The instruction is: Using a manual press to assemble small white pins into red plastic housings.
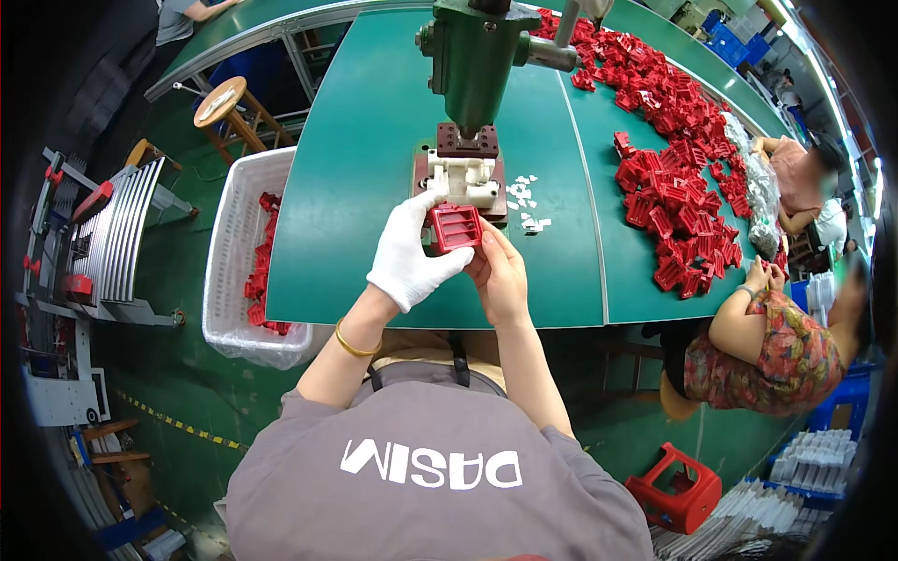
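Observation:
A small red plastic housing (458, 227) with slotted openings is held between both my hands, just in front of the press. Around its left side wraps my left hand (412, 248), in a white glove, thumb at the lower edge. My bare right hand (499, 274) grips its right side with the fingertips. Directly beyond stands a green hand press (477, 70), its ram over a cream-coloured fixture (463, 178) on a dark red base. Beside the fixture lie several small white pieces (522, 193).
A large heap of red housings (678, 187) covers the right of the green table (374, 112). On the floor at left, a white basket (224, 262) holds more. Two people sit at the right edge near a clear plastic bag (763, 206). A red stool (675, 491) stands behind right.

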The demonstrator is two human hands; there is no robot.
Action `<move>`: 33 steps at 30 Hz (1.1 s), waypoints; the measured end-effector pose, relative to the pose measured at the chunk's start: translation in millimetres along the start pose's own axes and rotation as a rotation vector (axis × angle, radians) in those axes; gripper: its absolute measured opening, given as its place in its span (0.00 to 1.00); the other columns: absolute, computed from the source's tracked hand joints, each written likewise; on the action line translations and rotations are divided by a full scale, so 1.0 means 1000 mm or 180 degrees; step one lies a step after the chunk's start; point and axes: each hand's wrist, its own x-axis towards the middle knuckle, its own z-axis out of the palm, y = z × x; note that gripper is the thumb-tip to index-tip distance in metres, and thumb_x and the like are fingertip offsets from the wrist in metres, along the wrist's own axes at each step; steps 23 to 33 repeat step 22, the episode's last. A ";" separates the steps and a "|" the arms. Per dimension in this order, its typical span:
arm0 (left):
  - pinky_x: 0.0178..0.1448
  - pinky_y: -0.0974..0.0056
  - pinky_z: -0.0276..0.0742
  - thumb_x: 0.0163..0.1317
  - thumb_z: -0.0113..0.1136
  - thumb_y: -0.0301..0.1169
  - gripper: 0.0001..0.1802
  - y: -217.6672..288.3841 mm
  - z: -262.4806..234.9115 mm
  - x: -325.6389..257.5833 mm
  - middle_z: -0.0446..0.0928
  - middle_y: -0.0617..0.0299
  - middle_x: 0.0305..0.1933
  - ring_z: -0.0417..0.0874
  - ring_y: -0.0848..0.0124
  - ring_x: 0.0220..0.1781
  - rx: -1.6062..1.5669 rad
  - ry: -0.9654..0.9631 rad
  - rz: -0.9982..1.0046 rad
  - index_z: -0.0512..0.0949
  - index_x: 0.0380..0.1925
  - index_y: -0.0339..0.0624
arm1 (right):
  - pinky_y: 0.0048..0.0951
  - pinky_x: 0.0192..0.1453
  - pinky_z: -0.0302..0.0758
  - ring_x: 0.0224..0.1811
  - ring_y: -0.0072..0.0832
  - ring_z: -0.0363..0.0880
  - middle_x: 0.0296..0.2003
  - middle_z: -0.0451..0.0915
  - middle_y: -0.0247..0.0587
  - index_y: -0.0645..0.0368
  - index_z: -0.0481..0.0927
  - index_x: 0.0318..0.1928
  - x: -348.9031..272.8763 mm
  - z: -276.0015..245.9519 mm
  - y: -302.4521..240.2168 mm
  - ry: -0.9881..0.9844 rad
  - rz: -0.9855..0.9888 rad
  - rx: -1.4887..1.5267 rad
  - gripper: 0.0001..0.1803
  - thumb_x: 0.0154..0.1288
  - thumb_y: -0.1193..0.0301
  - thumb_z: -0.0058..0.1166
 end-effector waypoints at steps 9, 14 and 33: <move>0.66 0.61 0.72 0.47 0.75 0.28 0.47 -0.013 -0.007 -0.002 0.70 0.55 0.64 0.72 0.65 0.64 -0.2067 -0.0727 -0.0977 0.62 0.67 0.35 | 0.26 0.47 0.80 0.41 0.24 0.83 0.48 0.81 0.43 0.67 0.69 0.63 -0.008 -0.001 0.003 -0.0011 -0.0646 -0.0948 0.21 0.77 0.68 0.43; 0.68 0.61 0.70 0.49 0.72 0.22 0.46 -0.017 -0.006 -0.003 0.67 0.57 0.67 0.71 0.65 0.66 -0.2893 -0.0864 -0.0954 0.59 0.68 0.35 | 0.25 0.47 0.80 0.43 0.22 0.82 0.46 0.82 0.44 0.68 0.71 0.62 -0.016 0.014 -0.010 -0.0058 -0.0910 -0.1132 0.20 0.74 0.72 0.48; 0.68 0.62 0.70 0.50 0.71 0.22 0.46 -0.017 -0.003 0.000 0.66 0.57 0.68 0.70 0.66 0.66 -0.3120 -0.1022 -0.0906 0.58 0.69 0.36 | 0.25 0.48 0.80 0.44 0.23 0.82 0.46 0.83 0.46 0.68 0.71 0.61 -0.019 0.012 -0.011 -0.0003 -0.1070 -0.1211 0.21 0.72 0.73 0.52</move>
